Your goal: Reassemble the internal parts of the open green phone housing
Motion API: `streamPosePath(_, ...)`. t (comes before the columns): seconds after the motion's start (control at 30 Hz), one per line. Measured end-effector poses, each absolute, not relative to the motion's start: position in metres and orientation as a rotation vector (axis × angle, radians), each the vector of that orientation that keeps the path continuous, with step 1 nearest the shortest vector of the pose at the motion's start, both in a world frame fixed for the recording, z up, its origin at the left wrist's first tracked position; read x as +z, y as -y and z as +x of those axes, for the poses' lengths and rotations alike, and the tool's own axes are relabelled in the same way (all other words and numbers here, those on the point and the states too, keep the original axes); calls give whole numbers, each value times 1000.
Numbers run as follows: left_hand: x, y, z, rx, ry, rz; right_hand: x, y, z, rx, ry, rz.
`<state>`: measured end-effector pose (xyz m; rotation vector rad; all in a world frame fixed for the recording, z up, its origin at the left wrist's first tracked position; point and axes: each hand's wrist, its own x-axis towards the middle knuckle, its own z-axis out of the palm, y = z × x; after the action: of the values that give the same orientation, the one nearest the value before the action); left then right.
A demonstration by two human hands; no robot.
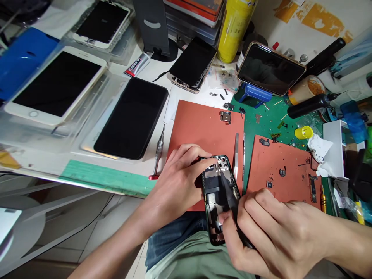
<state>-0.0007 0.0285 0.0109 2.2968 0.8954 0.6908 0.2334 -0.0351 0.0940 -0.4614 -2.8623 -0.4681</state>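
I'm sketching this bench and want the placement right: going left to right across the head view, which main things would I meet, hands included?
White-framed device with a home button, black smartphone, silver screwdriver, left hand, opened phone housing, right hand.

1 cam, head-worn, single view. Faces fwd + steeply down over bench [43, 153]; wide FOV, pic squeezed vert. by a quarter. Lens sits above wearer's lap: shirt [200, 259] at btm ctr. Nearest: R hand [279, 228], lower R of ctr; L hand [181, 176] + opened phone [213, 188] approx. mid-frame, also close. Farther: yellow can [234, 31], cut by top edge; wall [276, 31] upper R; floor tiles [93, 236] lower L, below bench.
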Motion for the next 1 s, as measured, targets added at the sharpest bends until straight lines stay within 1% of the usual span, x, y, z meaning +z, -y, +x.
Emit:
streamPosePath(0.4,10,-28,0,675,-909,2274,97,31,232,-401,2928,-421)
streamPosePath(0.87,12,-28,0,656,-910,2258,96,31,232,-468,2849,-451)
streamPosePath(1.0,12,-29,-1,661,-913,2252,96,30,231,-419,2868,-410)
